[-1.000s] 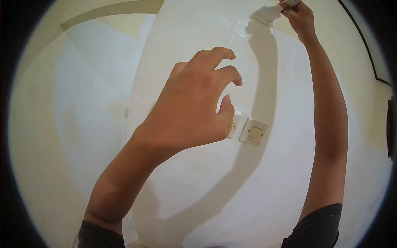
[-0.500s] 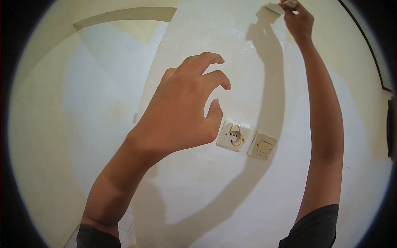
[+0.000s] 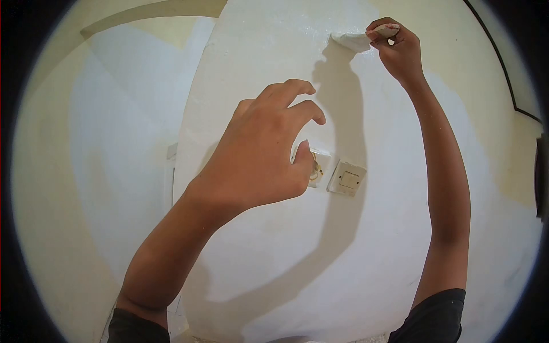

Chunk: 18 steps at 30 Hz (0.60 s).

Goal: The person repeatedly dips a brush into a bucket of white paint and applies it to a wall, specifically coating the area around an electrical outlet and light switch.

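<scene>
My right hand [image 3: 400,51] is closed round the handle of a paintbrush [image 3: 353,42], high on the right. The pale bristles touch the wall [image 3: 269,51], where the surface looks wet and shiny. My left hand [image 3: 269,143] hangs in front of the wall at the centre, fingers curled but apart, holding nothing. Behind its thumb, a wall socket [image 3: 320,168] is partly hidden. Beside the socket is a light switch [image 3: 347,178], in full view.
An arch edge [image 3: 154,11] crosses the upper left, above a recessed wall part. A dark cable or trim line [image 3: 500,54] runs down the upper right. A dark object [image 3: 539,177] sits at the right edge. Floor tiles show at the lower left.
My right hand has moved down and a little left with the brush. The view has shifted, so socket and switch appear higher and further left, and my left hand now covers part of the socket.
</scene>
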Each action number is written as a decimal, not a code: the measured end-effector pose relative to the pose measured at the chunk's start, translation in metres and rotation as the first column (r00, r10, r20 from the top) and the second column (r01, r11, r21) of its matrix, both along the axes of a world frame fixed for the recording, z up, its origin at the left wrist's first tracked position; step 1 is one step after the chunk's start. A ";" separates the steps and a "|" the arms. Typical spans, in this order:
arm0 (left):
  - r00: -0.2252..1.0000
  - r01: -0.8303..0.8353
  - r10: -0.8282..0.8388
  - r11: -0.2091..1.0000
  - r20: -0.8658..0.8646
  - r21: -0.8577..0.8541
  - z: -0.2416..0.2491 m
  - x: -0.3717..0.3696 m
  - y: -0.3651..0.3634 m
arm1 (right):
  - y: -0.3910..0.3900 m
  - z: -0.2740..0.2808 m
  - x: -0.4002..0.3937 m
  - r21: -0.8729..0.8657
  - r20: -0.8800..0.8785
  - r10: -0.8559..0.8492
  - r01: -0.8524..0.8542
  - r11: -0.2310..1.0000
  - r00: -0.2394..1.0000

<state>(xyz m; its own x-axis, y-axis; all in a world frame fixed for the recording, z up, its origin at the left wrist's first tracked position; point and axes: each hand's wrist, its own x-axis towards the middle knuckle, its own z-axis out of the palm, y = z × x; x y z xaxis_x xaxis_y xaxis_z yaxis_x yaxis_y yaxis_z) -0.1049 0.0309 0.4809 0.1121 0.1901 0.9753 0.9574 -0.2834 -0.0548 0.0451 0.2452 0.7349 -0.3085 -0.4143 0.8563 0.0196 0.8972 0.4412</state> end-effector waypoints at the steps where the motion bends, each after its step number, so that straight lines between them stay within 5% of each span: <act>1: 1.000 0.010 -0.010 1.000 0.005 -0.012 -0.001 0.001 -0.002 | -0.004 0.004 0.004 -0.042 0.028 -0.008 0.009 0.999 1.000; 5: 0.999 0.028 -0.028 1.000 -0.020 -0.009 0.002 0.000 -0.007 | -0.034 0.015 0.009 -0.404 0.037 0.138 -0.112 0.908 0.990; 8: 0.999 0.017 -0.017 1.000 -0.029 -0.005 0.002 0.000 -0.011 | -0.034 0.028 -0.007 -0.422 -0.073 0.128 -0.147 0.895 0.989; 14: 0.999 -0.017 0.017 1.000 -0.032 0.004 0.001 -0.009 -0.019 | -0.005 0.078 -0.038 -0.193 -0.185 0.200 -0.235 0.953 0.962; 17: 0.998 -0.053 0.054 0.998 -0.026 0.024 0.002 -0.016 -0.020 | -0.006 0.098 -0.053 -0.022 -0.357 0.028 -0.038 0.999 0.934; 18: 0.997 -0.070 0.070 0.997 -0.022 0.027 0.002 -0.018 -0.021 | -0.007 0.104 -0.059 0.040 -0.378 0.085 -0.075 0.996 0.922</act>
<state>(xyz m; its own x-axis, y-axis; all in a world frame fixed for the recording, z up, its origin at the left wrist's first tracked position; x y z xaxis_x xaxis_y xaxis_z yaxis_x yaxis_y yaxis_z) -0.1230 0.0104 0.4830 0.1218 0.1723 0.9775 0.9733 -0.2137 -0.0836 -0.0138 0.2380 0.8391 0.0720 -0.4461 0.8921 0.1180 0.8919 0.4365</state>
